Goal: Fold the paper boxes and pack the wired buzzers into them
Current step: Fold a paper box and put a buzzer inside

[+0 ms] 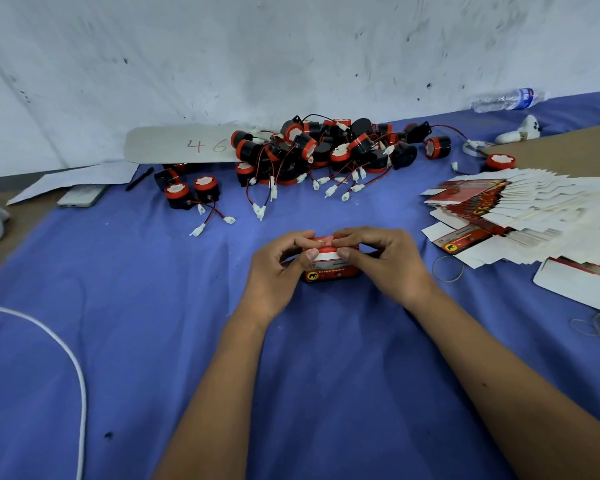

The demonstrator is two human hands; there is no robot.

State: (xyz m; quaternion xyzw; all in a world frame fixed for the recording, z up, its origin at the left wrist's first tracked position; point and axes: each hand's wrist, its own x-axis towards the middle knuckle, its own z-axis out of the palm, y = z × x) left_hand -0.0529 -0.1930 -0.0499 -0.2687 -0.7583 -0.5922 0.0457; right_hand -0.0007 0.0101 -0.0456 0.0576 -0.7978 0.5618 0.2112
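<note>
Blue cloth (153, 341) covered the table, and right in the middle of it both hands were working on one small red paper box (331, 266). The left hand (278, 271) had its fingers curled around the box's left end, thumb pressed on the white strip on top. The right hand (383, 263) did the same from the other side, fingers hooked over the far edge and thumb down on the top flap. So both were gripping the box, which sat on the cloth between them.

Behind the box, toward the wall, was a big tangled pile of wired buzzers (326, 148), black with red rings, with their white connectors trailing forward. Two more buzzers (189, 192) sat apart to the left of the pile. Off to the right lay a fanned-out stack of flat unfolded boxes (520, 216), with a rubber band (447, 269) just beside it.

Other stuff: a white cable (73, 362) curving along the left, a phone (82, 195) and a black pen (139, 179) at the far left, a grey card marked 46 (177, 143), and a water bottle (508, 99) lying by the wall.
</note>
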